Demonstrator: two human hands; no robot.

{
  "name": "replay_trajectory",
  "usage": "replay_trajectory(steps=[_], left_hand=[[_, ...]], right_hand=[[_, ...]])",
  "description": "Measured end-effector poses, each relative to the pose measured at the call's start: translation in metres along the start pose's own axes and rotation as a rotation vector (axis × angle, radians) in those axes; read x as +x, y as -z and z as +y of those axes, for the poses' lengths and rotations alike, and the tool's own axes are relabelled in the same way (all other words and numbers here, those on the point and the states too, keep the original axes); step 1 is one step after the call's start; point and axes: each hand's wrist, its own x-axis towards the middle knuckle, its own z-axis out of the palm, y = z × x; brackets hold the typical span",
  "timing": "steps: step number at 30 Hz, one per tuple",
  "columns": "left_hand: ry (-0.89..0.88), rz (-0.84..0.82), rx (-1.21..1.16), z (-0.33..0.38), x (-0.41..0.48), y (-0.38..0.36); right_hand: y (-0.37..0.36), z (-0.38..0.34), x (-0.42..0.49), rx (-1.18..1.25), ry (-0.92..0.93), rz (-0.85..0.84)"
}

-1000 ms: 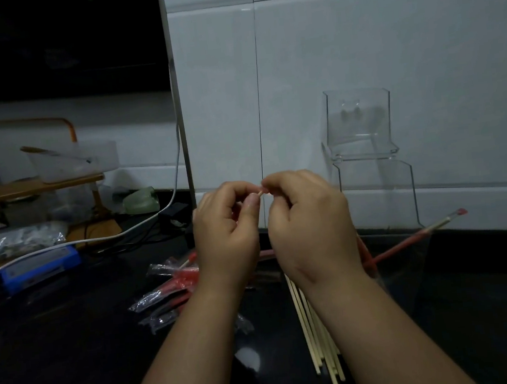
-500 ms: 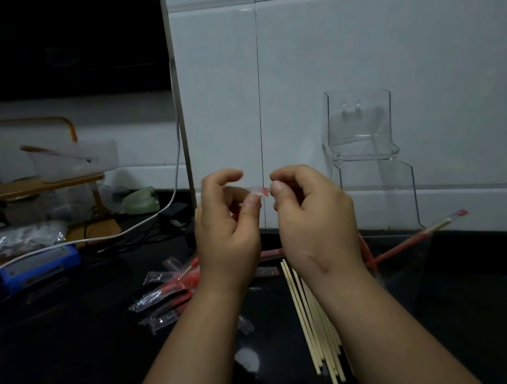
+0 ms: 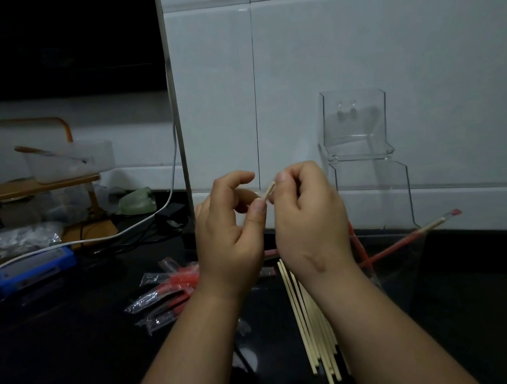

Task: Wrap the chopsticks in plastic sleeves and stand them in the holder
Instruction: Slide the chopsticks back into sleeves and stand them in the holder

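My left hand (image 3: 230, 235) and my right hand (image 3: 308, 220) meet above the black counter, both pinching the tip of one pale chopstick (image 3: 268, 189); the rest of it is hidden behind my hands. Whether a clear sleeve is on it I cannot tell. Bare chopsticks (image 3: 310, 326) lie in a bundle below my right wrist. Red and clear plastic sleeves (image 3: 165, 291) lie scattered to the left. A clear holder (image 3: 410, 266) stands at the right with wrapped red chopsticks (image 3: 407, 239) leaning in it.
A clear wall-mounted acrylic rack (image 3: 363, 149) hangs on the white tiles behind the holder. At the left are a wooden shelf (image 3: 26, 187) with a plastic tub, a blue device (image 3: 32, 271), a white cable (image 3: 143, 225) and a plastic bag (image 3: 10, 242).
My hands have lifted slightly and the fingers have shifted; the chopstick's pale tip now sticks out between my thumbs, where a small red-tipped end showed before.
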Motion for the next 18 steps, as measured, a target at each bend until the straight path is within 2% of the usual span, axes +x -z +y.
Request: replay_trajectory(steps=[4,7,10,14,18], left_hand=[[-0.078,-0.026,0.173,-0.005,0.004,0.001],[-0.072,-0.006,0.190,-0.004,0.004,0.000],[-0.058,0.000,0.185,-0.004,0.004,0.000],[-0.069,-0.021,0.191,-0.003,0.004,0.000],[-0.053,-0.031,0.151,-0.006,0.004,0.000]], right_hand=[[0.005,-0.005,0.000,0.136,0.061,0.170],[0.006,-0.008,-0.001,0.231,0.096,0.247],[0.006,-0.011,-0.002,0.316,0.095,0.224],[0.007,-0.012,-0.001,0.192,0.103,0.143],[0.008,-0.010,0.001,0.187,0.107,0.206]])
